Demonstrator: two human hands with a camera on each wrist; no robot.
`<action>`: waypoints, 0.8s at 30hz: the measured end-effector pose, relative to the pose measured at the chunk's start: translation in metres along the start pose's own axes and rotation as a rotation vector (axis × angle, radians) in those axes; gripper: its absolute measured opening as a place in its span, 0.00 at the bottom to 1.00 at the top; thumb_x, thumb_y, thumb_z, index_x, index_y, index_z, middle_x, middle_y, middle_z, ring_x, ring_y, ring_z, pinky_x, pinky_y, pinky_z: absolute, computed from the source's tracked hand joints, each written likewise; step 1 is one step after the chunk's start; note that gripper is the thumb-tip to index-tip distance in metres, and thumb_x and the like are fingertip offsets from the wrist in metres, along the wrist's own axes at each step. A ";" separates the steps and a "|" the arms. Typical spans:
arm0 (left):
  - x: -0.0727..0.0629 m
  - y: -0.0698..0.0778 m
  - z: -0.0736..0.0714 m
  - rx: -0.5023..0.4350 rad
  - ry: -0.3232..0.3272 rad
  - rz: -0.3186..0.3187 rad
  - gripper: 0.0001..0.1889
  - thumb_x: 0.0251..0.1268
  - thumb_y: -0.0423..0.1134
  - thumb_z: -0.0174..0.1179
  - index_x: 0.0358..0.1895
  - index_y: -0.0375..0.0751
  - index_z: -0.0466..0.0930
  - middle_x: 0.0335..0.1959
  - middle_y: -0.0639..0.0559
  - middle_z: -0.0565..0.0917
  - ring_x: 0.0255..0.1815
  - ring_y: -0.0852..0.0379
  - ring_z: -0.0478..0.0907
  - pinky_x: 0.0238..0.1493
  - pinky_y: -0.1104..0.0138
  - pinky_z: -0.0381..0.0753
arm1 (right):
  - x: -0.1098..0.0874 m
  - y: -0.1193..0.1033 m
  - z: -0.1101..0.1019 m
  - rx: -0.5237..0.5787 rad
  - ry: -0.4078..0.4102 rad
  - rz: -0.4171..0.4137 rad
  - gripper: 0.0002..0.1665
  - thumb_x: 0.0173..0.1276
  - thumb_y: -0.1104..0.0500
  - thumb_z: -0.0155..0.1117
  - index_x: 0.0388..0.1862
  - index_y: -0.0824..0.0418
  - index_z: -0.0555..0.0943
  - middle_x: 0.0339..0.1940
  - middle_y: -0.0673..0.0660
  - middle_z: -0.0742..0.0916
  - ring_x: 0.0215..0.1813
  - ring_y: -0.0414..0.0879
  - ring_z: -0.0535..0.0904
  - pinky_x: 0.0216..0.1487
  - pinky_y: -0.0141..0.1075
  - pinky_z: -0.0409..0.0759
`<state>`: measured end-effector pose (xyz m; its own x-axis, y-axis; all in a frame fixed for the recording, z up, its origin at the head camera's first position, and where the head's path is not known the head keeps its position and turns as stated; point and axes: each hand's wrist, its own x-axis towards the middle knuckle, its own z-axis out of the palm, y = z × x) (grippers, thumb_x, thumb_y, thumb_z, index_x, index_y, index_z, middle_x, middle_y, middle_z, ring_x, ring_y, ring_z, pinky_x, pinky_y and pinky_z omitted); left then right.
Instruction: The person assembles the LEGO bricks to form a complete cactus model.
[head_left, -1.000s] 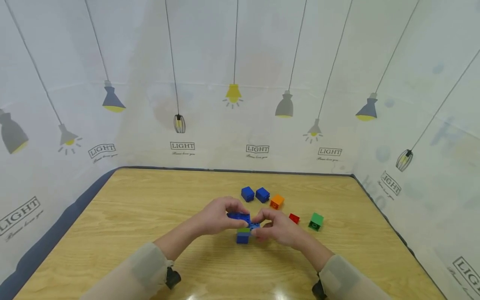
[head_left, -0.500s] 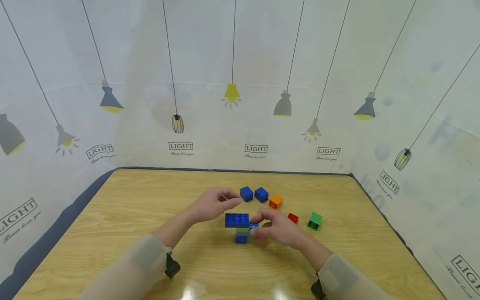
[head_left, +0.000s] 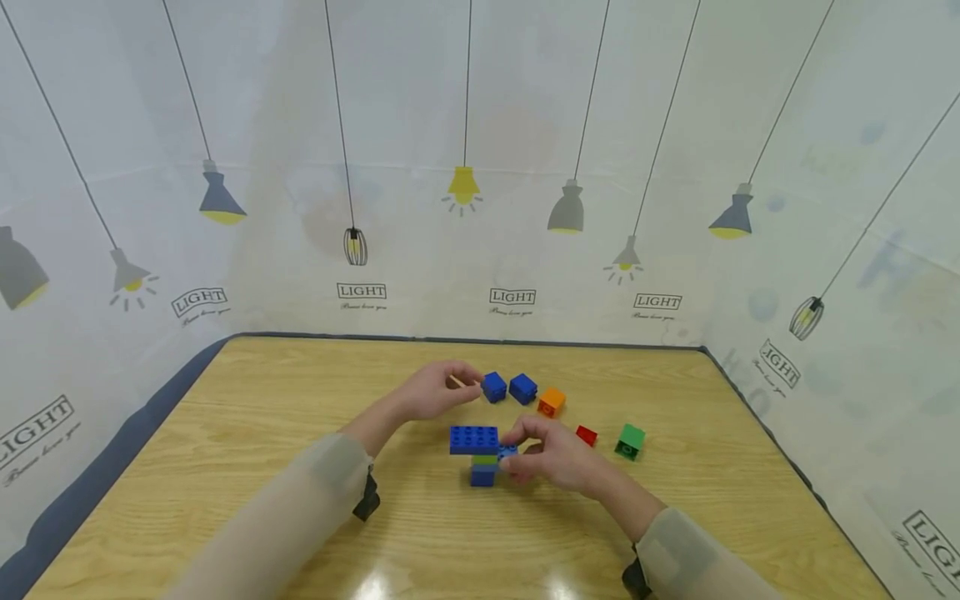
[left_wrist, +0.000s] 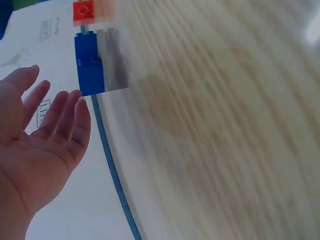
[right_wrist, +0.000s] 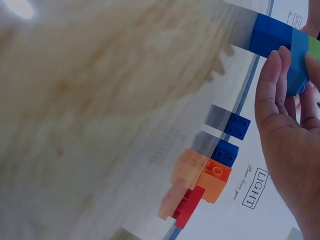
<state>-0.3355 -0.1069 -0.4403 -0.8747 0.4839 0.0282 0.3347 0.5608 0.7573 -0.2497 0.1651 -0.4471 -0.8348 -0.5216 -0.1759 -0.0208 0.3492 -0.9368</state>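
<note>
A small stack of toy building bricks stands mid-table, with a long dark-blue brick (head_left: pixel 473 440) on top, a lime-green brick (head_left: pixel 484 460) under it and a blue brick (head_left: pixel 483 476) at the base. To the right of the lime one, my right hand (head_left: pixel 557 455) pinches a lighter blue brick (right_wrist: pixel 298 62) between thumb and fingers. Behind the stack, my left hand (head_left: pixel 437 390) holds nothing; its fingers are loosely bent, as the left wrist view shows. Its fingertips come right beside a dark-blue brick (head_left: pixel 493 387).
Another dark-blue brick (head_left: pixel 523 388) and an orange brick (head_left: pixel 552 402) lie farther right in the back row. Near my right hand are a red brick (head_left: pixel 587 436) and a green brick (head_left: pixel 631 442). A printed cloth (head_left: pixel 420 250) walls the wooden table (head_left: pixel 300 383).
My left hand has let go of the long dark-blue brick on the stack and moved back toward the loose dark-blue bricks. The right hand keeps its place at the lighter blue brick.
</note>
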 end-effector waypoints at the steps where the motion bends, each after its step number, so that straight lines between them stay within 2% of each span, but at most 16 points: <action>1: 0.003 -0.002 0.001 0.007 -0.003 -0.003 0.19 0.83 0.49 0.64 0.68 0.47 0.86 0.63 0.50 0.87 0.60 0.49 0.86 0.65 0.50 0.87 | 0.000 0.000 0.000 0.002 -0.001 0.000 0.16 0.77 0.57 0.76 0.56 0.62 0.82 0.58 0.62 0.84 0.44 0.50 0.91 0.51 0.41 0.93; 8: 0.022 -0.006 0.005 0.092 -0.045 0.023 0.21 0.83 0.44 0.63 0.73 0.52 0.83 0.77 0.52 0.81 0.73 0.42 0.80 0.75 0.43 0.80 | 0.000 0.000 -0.001 -0.007 0.001 0.005 0.16 0.77 0.57 0.76 0.56 0.62 0.82 0.58 0.61 0.84 0.44 0.50 0.91 0.51 0.41 0.93; 12: 0.028 -0.004 0.006 0.138 -0.082 0.046 0.21 0.84 0.43 0.62 0.75 0.53 0.82 0.81 0.52 0.77 0.75 0.42 0.78 0.77 0.43 0.78 | 0.000 0.000 -0.001 -0.006 0.001 0.003 0.16 0.77 0.57 0.76 0.56 0.62 0.82 0.58 0.61 0.85 0.44 0.50 0.91 0.52 0.41 0.94; 16: 0.032 -0.004 0.009 0.147 -0.119 0.047 0.23 0.85 0.41 0.60 0.77 0.52 0.79 0.84 0.52 0.73 0.74 0.42 0.78 0.77 0.44 0.78 | -0.001 -0.001 -0.001 -0.002 -0.004 -0.005 0.16 0.77 0.57 0.76 0.56 0.63 0.82 0.57 0.61 0.85 0.45 0.49 0.92 0.51 0.41 0.94; 24: 0.033 -0.008 0.016 0.160 -0.145 0.061 0.22 0.84 0.37 0.59 0.76 0.51 0.81 0.86 0.51 0.70 0.85 0.43 0.68 0.84 0.45 0.71 | -0.002 -0.002 -0.001 0.014 -0.012 -0.014 0.17 0.77 0.58 0.75 0.56 0.65 0.81 0.57 0.62 0.85 0.45 0.50 0.93 0.51 0.43 0.94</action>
<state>-0.3613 -0.0844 -0.4556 -0.7954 0.6052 -0.0326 0.4465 0.6215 0.6437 -0.2488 0.1666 -0.4447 -0.8279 -0.5358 -0.1659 -0.0250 0.3307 -0.9434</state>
